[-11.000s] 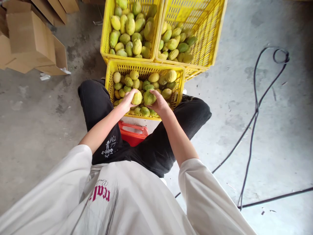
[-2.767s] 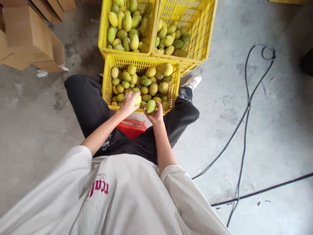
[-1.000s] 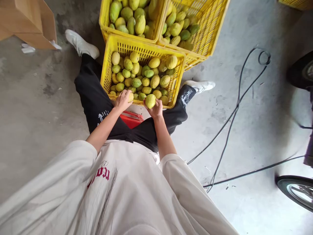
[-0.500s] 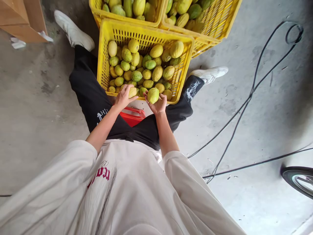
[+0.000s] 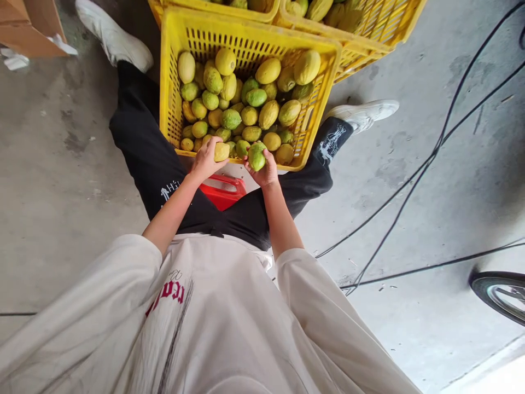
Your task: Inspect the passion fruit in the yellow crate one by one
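My left hand (image 5: pixel 205 160) is closed round a yellow, lemon-like fruit (image 5: pixel 222 152) at the near rim of a yellow plastic crate (image 5: pixel 250 30). A little to the right, my right hand (image 5: pixel 266 171) grips a green, lemon-like fruit (image 5: pixel 256 157), which rests in the palm with the fingers curled about it. The two fruits are apart. Inside the crate lie many more oval fruits (image 5: pixel 268 114), yellow to green, some with bumpy or ridged skin. They are heaped more thickly toward the near side.
Two more yellow crates of fruit (image 5: pixel 318 10) stand behind. A red plastic object (image 5: pixel 223 191) is between my legs. Black cables (image 5: pixel 426 161) cross the floor on the right, near a wheel (image 5: pixel 500 295). At upper left is a cardboard box (image 5: pixel 45 27).
The view has shifted, so the crate appears closer and higher. My right hand's fingers have closed further around the green fruit, which has turned. My left hand still holds the yellow fruit.
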Demonstrator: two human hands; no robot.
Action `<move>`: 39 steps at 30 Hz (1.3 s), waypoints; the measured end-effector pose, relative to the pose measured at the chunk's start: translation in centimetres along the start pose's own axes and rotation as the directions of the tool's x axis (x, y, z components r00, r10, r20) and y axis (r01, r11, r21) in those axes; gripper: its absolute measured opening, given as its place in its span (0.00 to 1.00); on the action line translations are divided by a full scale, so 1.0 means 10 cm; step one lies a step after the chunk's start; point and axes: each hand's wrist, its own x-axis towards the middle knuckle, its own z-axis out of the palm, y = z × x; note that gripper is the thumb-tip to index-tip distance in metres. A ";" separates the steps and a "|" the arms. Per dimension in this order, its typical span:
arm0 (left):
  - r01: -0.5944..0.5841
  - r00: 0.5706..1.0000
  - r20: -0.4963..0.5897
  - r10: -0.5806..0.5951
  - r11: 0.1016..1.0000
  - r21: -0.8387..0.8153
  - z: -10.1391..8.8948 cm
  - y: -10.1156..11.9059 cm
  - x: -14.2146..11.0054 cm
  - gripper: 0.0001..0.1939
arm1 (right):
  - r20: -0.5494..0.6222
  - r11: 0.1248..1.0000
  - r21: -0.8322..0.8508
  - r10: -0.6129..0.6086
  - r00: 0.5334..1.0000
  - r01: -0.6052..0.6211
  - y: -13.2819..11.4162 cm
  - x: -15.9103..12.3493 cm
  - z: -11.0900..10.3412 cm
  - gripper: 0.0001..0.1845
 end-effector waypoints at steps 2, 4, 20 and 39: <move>0.010 1.000 0.022 -0.010 1.000 -0.001 -0.04 0.06 0.00 0.36 | -0.029 0.999 0.038 0.003 1.000 -0.002 -0.01 -0.01 0.03 0.15; 0.020 0.999 0.038 -0.019 1.000 -0.016 -0.07 0.10 0.01 0.33 | 0.001 0.997 0.082 0.000 1.000 0.000 -0.02 -0.01 0.03 0.17; -0.036 0.998 0.043 0.039 0.997 -0.065 -0.03 0.07 -0.01 0.33 | -0.027 0.999 0.002 0.038 0.999 -0.038 -0.07 -0.15 0.12 0.10; 0.130 0.987 0.120 -0.110 0.977 -0.171 -0.07 0.02 0.04 0.29 | -0.051 0.977 0.206 0.065 0.997 -0.053 -0.10 -0.12 0.26 0.11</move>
